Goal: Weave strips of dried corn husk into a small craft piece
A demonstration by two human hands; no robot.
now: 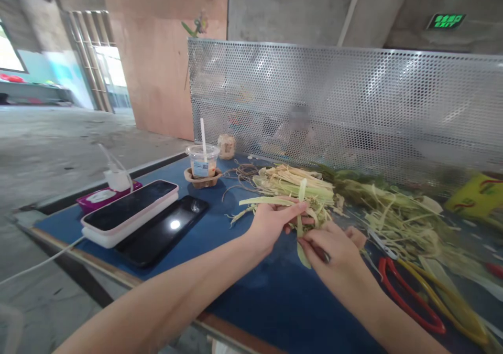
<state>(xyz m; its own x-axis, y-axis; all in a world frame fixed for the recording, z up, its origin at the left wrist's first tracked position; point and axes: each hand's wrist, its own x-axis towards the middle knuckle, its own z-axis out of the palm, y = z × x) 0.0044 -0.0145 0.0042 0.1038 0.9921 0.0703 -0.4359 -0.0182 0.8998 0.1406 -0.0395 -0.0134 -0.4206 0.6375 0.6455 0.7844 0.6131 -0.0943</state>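
Note:
Over the blue table, my left hand pinches pale green, flat plant strips that look like husk; one strip stands across another at the fingertips. My right hand is closed on the lower part of the upright strip, whose loose end hangs below the fingers. Just behind my hands lies a bundle of pale yellow husk pieces. To the right is a loose heap of shredded green strips. Scissors with red and yellow handles lie right of my right hand, their blades partly under strips.
Two phones lie on the left, one on a white block, one flat. A purple power strip with a charger is beside them. A lidded cup with a straw stands farther back. A perforated metal screen borders the table's back.

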